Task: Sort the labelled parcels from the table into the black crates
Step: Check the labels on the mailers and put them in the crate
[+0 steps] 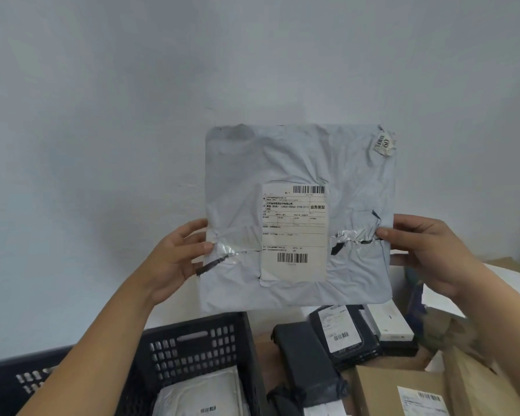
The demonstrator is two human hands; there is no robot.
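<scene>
Pale wall backs a grey poly mailer (297,217) held upright, label facing the person, left hand (174,256) pinching its 9 o'clock edge and right hand (427,250) its 3 o'clock edge. At 7 o'clock below, the black crate (192,349) sits nearer the left grip, probably the drop point.

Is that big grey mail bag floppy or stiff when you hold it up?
Probably floppy: the grey mail bag is wrinkled all over, and both hands pinch its edges. It seems light, held by the fingertips. The shiny plastic may be a bit slippery.
</scene>
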